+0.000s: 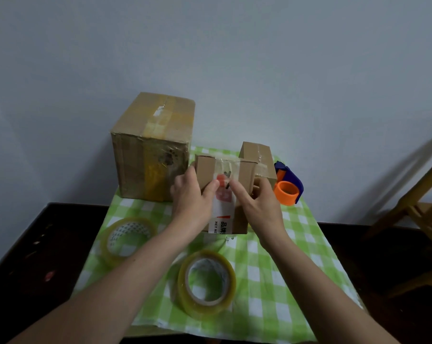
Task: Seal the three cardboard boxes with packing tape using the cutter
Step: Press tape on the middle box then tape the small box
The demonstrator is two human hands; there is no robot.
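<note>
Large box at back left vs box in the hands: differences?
Large box stands untouched; small box is held by left hand and right hand. Large box is far bigger than small box. Small box has a white-and-red label; large box shows no such label. Both: brown cardboard, taped on top.

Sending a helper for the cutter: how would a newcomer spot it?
Find the green checked cloth on the dark table. At its far right edge, beside the small rear box, sits the cutter. It alone is blue and orange plastic; the two tape rolls are clear yellowish rings.
</note>
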